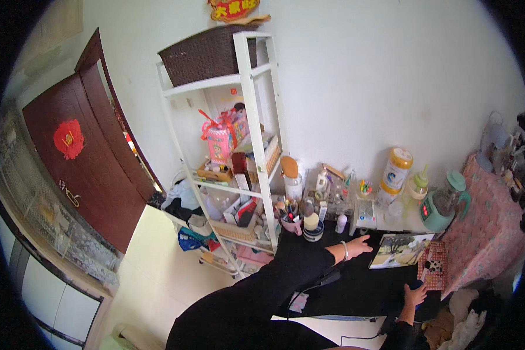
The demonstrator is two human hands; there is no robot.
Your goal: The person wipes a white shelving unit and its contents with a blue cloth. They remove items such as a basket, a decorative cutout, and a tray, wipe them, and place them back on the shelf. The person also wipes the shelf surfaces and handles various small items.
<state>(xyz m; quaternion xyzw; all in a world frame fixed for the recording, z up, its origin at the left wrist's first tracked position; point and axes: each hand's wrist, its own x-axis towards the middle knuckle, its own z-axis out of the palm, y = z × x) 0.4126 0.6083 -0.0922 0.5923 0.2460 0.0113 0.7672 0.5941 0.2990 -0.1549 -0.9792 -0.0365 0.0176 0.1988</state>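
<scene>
On the right of the scene, across the black-covered bench (356,294), a glossy picture-covered booklet (401,251) is laid at the far side, just left of a red checked pouch (438,265). The left hand (356,249), ringed by a pale bracelet (345,251), is held just left of the booklet with its fingers loosely extended, and nothing is seen to be gripped by it. The right hand (415,294) is placed near the pouch's near edge, its fingers partly bent beside a small dark object (416,285); whether that object is pinched or merely touched cannot be told. Should the left hand be swung left or far, the small white bottle (341,223) could be tipped, since it is stood upright close by. If the booklet were pushed far, the low white stand (408,221) could be bumped and the green kettle (440,210) on the right jostled. A snag might also be caused by the thin cable (356,338) at the near side, as it is run close to the right sleeve (398,335).
</scene>
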